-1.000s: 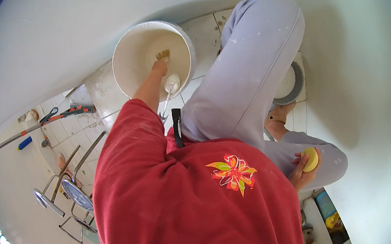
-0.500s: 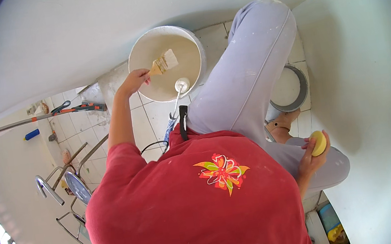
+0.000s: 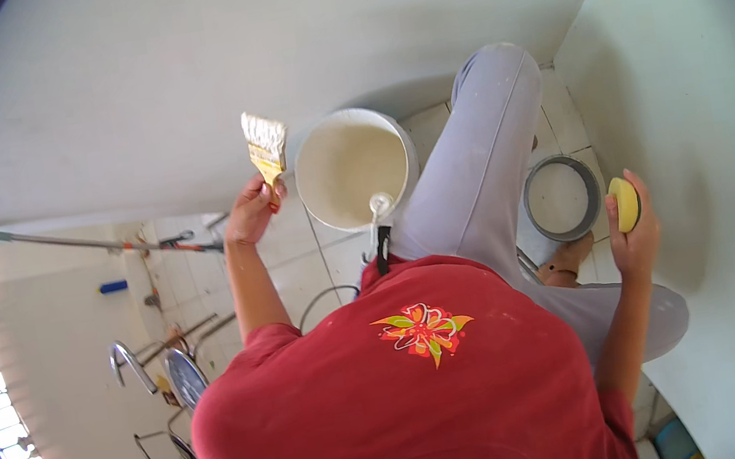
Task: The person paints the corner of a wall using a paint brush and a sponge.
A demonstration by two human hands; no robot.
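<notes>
My left hand (image 3: 254, 212) is closed around the handle of a paintbrush (image 3: 265, 145), raised beside the big bucket with its bristles up and coated in white. The large white bucket (image 3: 312, 185) holds an off-white coating; a whisk-like mixing rod (image 3: 380, 203) with a white-smeared round end leans at its near rim. In my right hand (image 3: 637, 234), the fingers wrap a yellow sponge (image 3: 627, 203) with a dark backing, held close to the right wall. Below and left of that hand stands a smaller grey bucket (image 3: 589, 226) with whitish content.
Pale walls rise ahead and to my right (image 3: 711, 134). My bent leg (image 3: 493, 155) lies between the two buckets. A metal-framed chair (image 3: 184, 379), a long pole (image 3: 78, 240) and a blue cylinder (image 3: 113, 287) are at the left. A black cable (image 3: 325, 294) curves over the tiled floor (image 3: 294, 240).
My left hand has lifted the paintbrush out from over the large bucket, turning its bristles upward. My right hand has raised the sponge towards the right wall. The view has shifted.
</notes>
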